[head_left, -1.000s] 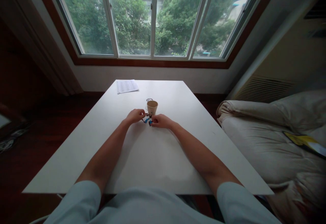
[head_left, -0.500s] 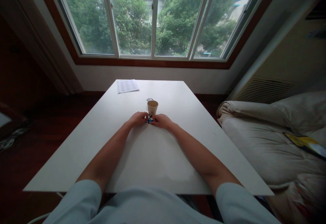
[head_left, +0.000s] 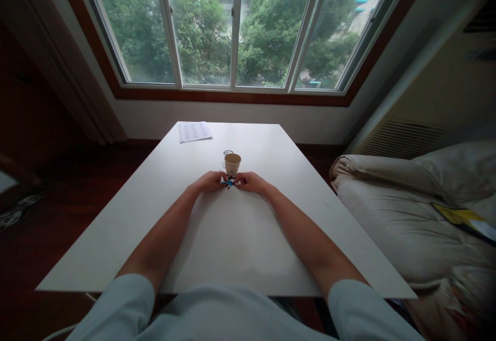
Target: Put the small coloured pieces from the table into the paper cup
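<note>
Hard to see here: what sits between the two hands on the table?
In the head view, a small blue-and-black object, pinched by the left hand and right hand, just before the paper cup.

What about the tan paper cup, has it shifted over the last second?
No. The tan paper cup stands at the same spot relative to the printed white sheet behind it.

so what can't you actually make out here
Head view only:
small blue piece between left hand and right hand: too small, mostly covered by fingers.
paper cup: inside hidden by its own wall.
printed sheet: text too small to read.
dark loop behind the cup: half hidden by it.
</note>
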A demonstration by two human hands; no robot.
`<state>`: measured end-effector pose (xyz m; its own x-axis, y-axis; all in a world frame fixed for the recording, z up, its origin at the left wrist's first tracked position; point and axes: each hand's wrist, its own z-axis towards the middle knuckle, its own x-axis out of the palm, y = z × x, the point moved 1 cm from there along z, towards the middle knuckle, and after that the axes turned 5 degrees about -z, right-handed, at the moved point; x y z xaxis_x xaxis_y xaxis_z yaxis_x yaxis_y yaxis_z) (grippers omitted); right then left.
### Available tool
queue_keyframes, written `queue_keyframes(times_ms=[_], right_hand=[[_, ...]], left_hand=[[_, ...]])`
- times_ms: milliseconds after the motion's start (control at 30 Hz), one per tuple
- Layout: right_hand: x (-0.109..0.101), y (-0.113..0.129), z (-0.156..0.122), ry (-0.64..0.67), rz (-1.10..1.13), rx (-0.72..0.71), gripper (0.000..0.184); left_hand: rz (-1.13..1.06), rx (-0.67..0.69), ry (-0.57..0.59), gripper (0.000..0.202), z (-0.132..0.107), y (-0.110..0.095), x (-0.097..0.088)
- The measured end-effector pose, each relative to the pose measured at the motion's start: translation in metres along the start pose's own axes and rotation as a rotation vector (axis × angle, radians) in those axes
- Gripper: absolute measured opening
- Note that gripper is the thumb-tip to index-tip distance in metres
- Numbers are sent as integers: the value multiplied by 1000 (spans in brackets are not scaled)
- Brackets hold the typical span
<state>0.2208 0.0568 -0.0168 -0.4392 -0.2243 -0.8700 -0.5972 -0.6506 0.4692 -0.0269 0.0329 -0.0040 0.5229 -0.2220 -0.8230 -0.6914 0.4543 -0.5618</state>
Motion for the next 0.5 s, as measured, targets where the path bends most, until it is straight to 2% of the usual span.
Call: queue_keyframes(times_ms=[300,400,500], right_hand=[[5,1,4,-96,-48,4,17],[6,-2,4,-176,60,45,16],[6,-9,5,-267,291,149,18]], left_hand=[[-15,-32,-86,21,3,4,5],[-31,-34,-99,22,1,5,4],[-49,-45,-99,25,-2,8,0]])
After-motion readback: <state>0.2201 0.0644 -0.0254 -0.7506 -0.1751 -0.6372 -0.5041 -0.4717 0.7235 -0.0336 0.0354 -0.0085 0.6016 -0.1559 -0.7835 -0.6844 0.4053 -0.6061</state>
